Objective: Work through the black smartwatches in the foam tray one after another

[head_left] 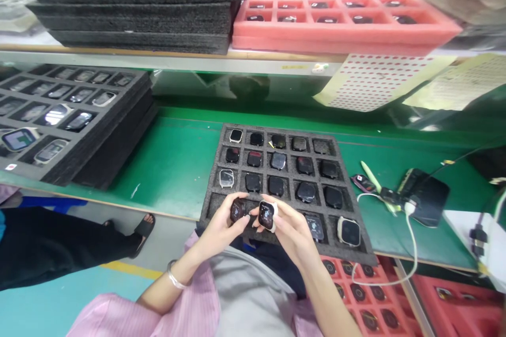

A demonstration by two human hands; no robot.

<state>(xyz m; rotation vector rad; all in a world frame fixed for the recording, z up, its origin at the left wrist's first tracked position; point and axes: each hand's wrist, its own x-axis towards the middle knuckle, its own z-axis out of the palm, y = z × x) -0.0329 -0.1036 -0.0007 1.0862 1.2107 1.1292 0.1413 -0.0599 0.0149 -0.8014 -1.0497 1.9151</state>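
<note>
A black foam tray [211,192] with square pockets lies on the green bench, several smartwatch bodies in its pockets. My left hand [221,229] is closed on a dark watch body [237,209] at the tray's near edge. Beside it, my right hand [290,229] pinches another watch body with a light rim [266,215], its screen turned toward me. The two watch bodies are close together, almost touching. A bracelet sits on my left wrist.
A stack of black foam trays with watch bodies [130,116] sits at left. On the shelf are black foam sheets [138,5] and a pink foam tray [348,37]. A white cable [411,242] and black device [429,197] lie at right. Another person's sandalled foot [144,226] shows below.
</note>
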